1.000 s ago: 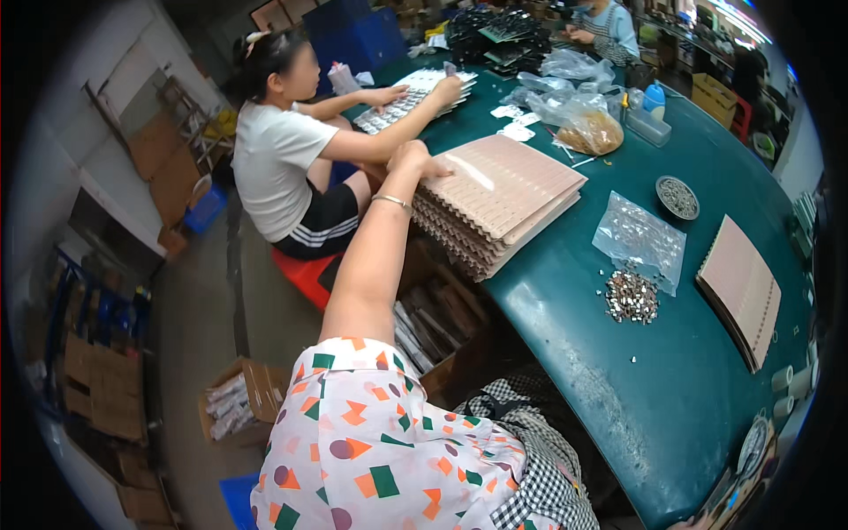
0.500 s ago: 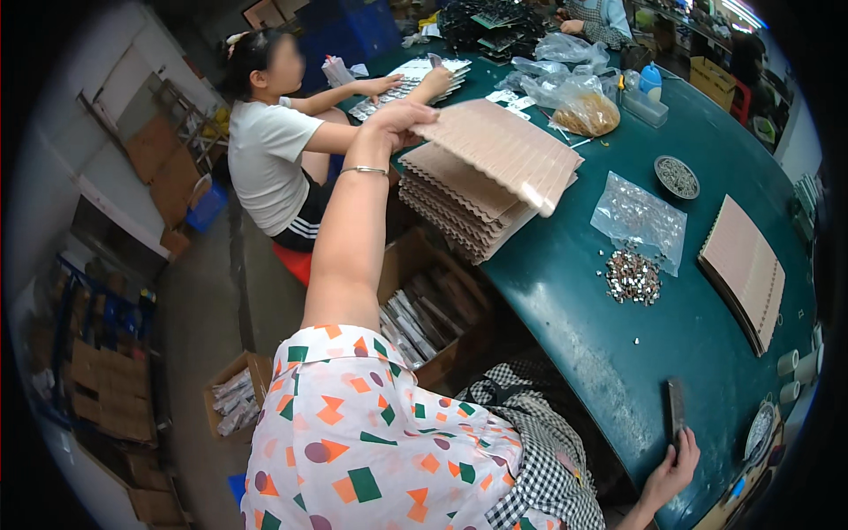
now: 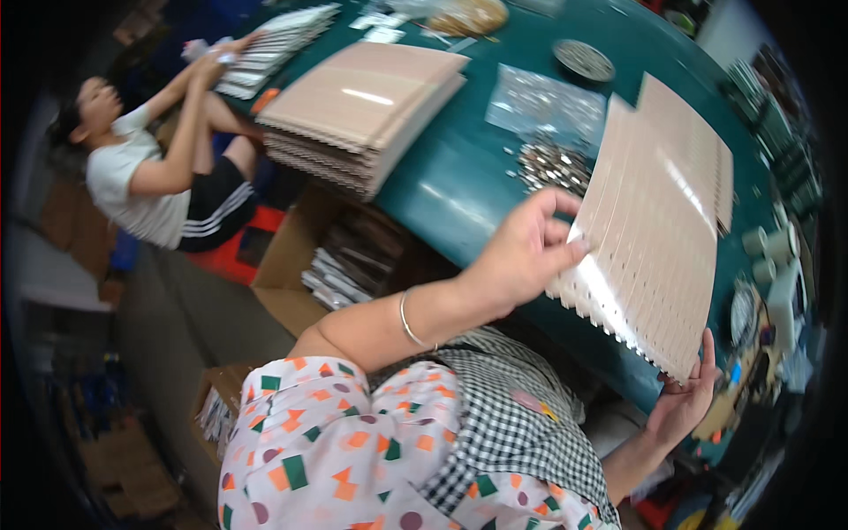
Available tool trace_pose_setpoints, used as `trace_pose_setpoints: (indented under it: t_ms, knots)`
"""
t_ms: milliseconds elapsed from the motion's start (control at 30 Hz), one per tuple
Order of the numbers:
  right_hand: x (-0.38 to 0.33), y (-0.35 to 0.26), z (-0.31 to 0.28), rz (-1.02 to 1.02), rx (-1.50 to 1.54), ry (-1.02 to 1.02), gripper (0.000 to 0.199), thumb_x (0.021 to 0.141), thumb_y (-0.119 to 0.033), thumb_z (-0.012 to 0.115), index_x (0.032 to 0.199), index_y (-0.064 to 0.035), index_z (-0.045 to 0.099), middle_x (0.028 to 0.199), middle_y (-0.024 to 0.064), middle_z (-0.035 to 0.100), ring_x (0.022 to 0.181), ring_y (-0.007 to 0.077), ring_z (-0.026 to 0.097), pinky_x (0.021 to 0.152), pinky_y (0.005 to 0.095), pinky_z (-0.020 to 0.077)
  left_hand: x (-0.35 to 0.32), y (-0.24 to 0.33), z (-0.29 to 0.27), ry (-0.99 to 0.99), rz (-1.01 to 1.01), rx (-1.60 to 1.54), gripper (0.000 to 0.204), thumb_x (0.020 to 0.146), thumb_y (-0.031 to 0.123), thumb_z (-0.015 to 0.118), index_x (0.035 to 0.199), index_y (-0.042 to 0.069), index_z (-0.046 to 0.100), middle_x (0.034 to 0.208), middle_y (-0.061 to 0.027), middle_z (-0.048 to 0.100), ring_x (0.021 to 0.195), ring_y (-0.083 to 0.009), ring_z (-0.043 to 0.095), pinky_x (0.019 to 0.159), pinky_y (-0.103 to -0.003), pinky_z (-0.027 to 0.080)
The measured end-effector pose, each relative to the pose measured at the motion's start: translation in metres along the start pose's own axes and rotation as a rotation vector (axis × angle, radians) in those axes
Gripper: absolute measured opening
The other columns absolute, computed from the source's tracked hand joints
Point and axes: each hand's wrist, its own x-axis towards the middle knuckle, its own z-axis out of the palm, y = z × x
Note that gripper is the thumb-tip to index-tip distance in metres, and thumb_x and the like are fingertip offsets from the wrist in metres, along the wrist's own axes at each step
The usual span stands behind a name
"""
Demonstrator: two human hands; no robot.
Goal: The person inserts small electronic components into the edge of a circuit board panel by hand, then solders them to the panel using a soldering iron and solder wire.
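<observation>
A glossy beige sheet [image 3: 654, 212] with parallel lines and a toothed edge is tilted in front of me above the table. My left hand [image 3: 526, 252] pinches its left edge between thumb and fingers. At its lower right corner, my right hand [image 3: 685, 397] grips the edge, its fingers partly hidden by the sheet. Behind the held sheet, a second beige pile [image 3: 724, 172] shows only in part. A thick stack of similar sheets [image 3: 367, 97] lies to the left at the table's edge. Small shiny metal pieces [image 3: 548, 166] are heaped beyond my left hand, beside a clear plastic bag [image 3: 543, 104].
On the green table [image 3: 442, 208] stand a bowl of small parts [image 3: 583, 60] at the back and white rolls [image 3: 773, 246] at the right. An open carton [image 3: 300, 274] sits below the table. A co-worker [image 3: 146, 172] sits at the left, hands at striped sheets [image 3: 278, 49].
My left hand has brought one sheet from the left stack to the right. My right hand has risen to its lower corner. The dark bar near that hand is out of sight. The view has turned.
</observation>
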Motion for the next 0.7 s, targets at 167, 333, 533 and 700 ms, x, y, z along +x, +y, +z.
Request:
trace_pose_setpoints:
  t_ms: [167,333,533,700]
  knots:
    - [-0.023,0.006,-0.054,0.12,-0.218,0.259,0.056,0.09,-0.008,0.065,0.14,0.0052,0.043,0.123,0.0131,0.063,0.091,0.0108,0.066,0.063,0.0182,0.0496,0.003,-0.053,0.027,-0.119,-0.228,0.07,0.03,0.094,0.007,0.062,0.118,0.0,0.045,0.089,-0.0076,0.069,0.081,-0.0108,0.065,0.073,-0.025,0.052]
    - [-0.021,0.023,-0.048,0.102,-0.204,0.321,0.06,0.084,0.002,0.066,0.138,0.0108,0.043,0.119,0.0158,0.064,0.104,0.0174,0.063,0.09,0.0274,0.0483,0.034,-0.067,0.011,-0.149,-0.178,0.608,0.044,0.089,0.01,0.069,0.125,-0.006,0.051,0.079,-0.0015,0.065,0.07,-0.0057,0.058,0.063,-0.023,0.047]
    - [0.011,0.047,-0.038,0.06,-0.517,0.297,0.055,0.085,0.0,0.067,0.135,0.0093,0.048,0.103,0.0078,0.064,0.089,0.0104,0.058,0.08,0.0236,0.0473,0.06,-0.074,-0.004,-0.131,-0.05,0.999,0.047,0.083,0.012,0.073,0.126,-0.002,0.058,0.077,-0.0023,0.063,0.06,-0.0067,0.056,0.051,-0.023,0.046]
    - [0.018,0.065,-0.044,0.031,-0.76,0.342,0.054,0.085,-0.008,0.07,0.134,0.0053,0.052,0.1,0.0081,0.064,0.085,0.0124,0.057,0.079,0.0258,0.048,0.066,-0.079,-0.002,-0.097,-0.067,0.963,0.05,0.081,0.011,0.075,0.126,-0.003,0.058,0.08,-0.0037,0.065,0.056,-0.007,0.057,0.045,-0.024,0.044]
